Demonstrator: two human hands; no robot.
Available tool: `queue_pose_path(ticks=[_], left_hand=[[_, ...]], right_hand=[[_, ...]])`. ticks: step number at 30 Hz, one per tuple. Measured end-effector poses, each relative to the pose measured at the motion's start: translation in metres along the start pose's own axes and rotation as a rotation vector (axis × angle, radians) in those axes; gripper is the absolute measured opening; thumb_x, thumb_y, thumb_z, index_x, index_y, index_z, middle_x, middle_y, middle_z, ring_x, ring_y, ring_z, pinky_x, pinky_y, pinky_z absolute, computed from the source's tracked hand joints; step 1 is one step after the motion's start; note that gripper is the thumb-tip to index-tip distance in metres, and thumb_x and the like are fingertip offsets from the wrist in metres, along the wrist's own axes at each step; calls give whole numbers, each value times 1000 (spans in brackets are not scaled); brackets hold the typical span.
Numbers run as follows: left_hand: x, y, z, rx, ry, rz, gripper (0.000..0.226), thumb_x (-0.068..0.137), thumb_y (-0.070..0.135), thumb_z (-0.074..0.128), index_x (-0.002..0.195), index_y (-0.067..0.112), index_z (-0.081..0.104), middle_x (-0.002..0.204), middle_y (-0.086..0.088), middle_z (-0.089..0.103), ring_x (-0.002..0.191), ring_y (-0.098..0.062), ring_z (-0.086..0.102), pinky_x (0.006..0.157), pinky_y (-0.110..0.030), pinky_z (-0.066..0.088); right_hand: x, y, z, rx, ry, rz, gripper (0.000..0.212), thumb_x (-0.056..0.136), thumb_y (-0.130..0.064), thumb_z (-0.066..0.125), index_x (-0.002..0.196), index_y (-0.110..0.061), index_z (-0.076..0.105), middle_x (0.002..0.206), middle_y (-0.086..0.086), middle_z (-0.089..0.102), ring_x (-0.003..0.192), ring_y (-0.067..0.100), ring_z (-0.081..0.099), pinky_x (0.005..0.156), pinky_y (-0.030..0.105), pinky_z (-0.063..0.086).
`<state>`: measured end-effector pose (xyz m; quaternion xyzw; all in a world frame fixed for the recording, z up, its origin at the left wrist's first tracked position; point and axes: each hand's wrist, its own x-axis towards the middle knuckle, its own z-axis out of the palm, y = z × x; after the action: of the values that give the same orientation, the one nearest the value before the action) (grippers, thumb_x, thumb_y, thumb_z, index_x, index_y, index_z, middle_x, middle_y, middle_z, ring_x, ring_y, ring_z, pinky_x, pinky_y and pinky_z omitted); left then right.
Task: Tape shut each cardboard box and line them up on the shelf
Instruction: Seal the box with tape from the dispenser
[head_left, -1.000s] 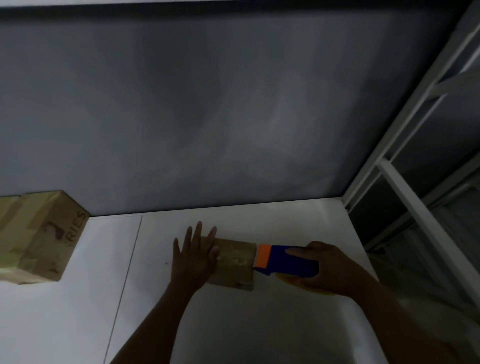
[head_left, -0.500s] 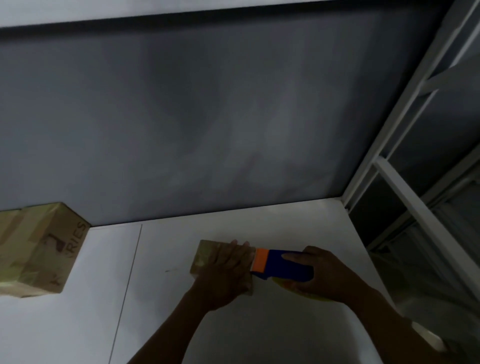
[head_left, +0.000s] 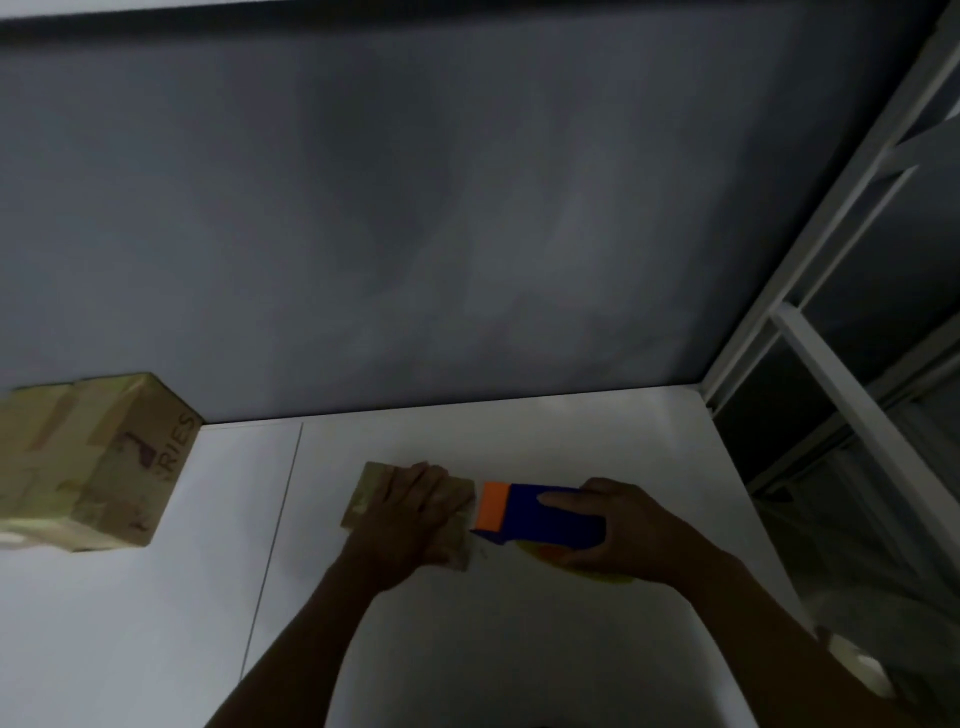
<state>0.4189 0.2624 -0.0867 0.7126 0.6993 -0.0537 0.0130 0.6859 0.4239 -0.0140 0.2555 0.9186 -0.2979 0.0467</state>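
A small cardboard box (head_left: 370, 491) lies on the white shelf surface (head_left: 519, 649) near the middle. My left hand (head_left: 410, 514) rests flat on top of it, covering most of the lid. My right hand (head_left: 618, 535) grips a blue and orange tape dispenser (head_left: 530, 512), whose orange end touches the box's right edge. A yellow part of the dispenser shows under that hand. A larger taped cardboard box (head_left: 98, 462) with printed letters stands at the far left.
A dark grey wall (head_left: 415, 234) rises behind the shelf surface. White shelf uprights and crossbars (head_left: 841, 374) stand at the right. A thin seam (head_left: 270, 545) runs across the surface left of the small box.
My left hand slid from the small box's left side onto its top, with fingers now across the lid. The dispenser stayed at the box's right edge.
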Motion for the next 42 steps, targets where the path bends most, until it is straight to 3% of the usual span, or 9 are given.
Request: queue_pose_path(ticks=[6,11,20,24,30,32,35,39,42], left_hand=[[-2,-11,0,-23,-29,-27,87,67,54,73,141,20,41,141,-13,42,130,-34,30,101,-57,31],[2,-5,-1,-38,-80,-73,80,75,65,35,147,31,25,140,-17,42,129,-41,32,95,-65,38],[5,4,-3,-69,-62,-119,88,73,79,35,147,45,4,141,-16,41,131,-45,35,93,-69,36],[6,4,-2,-66,-50,-125,99,67,81,37,149,38,0,137,-17,42,126,-43,31,88,-67,42],[5,10,-8,-61,-102,-144,103,62,80,56,147,42,12,135,-17,47,122,-43,44,88,-65,42],[4,12,-10,-81,-116,-160,113,58,78,62,148,42,4,133,-17,50,121,-43,45,86,-65,44],[0,13,-7,-40,-106,-152,116,54,75,68,147,44,4,136,-15,46,124,-42,39,87,-67,42],[-4,14,-6,-36,-99,-158,113,56,76,64,149,40,11,137,-14,42,125,-39,32,88,-67,41],[0,20,-6,-53,-107,-211,114,52,76,69,147,29,25,135,-14,40,122,-42,41,84,-67,45]], right_hand=[[-15,20,-11,-69,21,50,75,77,-55,67,142,-40,31,125,-6,45,100,1,41,72,1,33],[-8,20,4,-202,57,-13,68,80,-57,64,140,-41,37,118,-1,50,100,12,53,79,14,43],[-6,14,31,-373,83,-40,61,88,-54,49,144,-43,28,115,3,49,96,18,54,75,21,40],[-7,16,34,-391,119,-115,63,60,-56,67,119,-36,63,77,-3,59,55,11,56,43,15,41],[18,-8,61,-434,96,-64,74,20,-60,83,92,-42,74,62,-3,63,42,6,55,35,15,39],[20,-32,57,-444,90,8,72,29,-62,81,97,-42,73,74,3,68,53,11,62,45,19,48],[16,-26,59,-452,59,99,57,76,-42,69,130,-29,56,121,15,56,96,33,61,83,36,51],[5,-1,62,-204,213,212,76,29,-42,92,101,-28,74,74,5,63,48,18,57,41,22,46],[3,-3,59,22,433,142,78,57,-33,89,128,-23,57,86,6,53,63,19,56,56,23,53]])
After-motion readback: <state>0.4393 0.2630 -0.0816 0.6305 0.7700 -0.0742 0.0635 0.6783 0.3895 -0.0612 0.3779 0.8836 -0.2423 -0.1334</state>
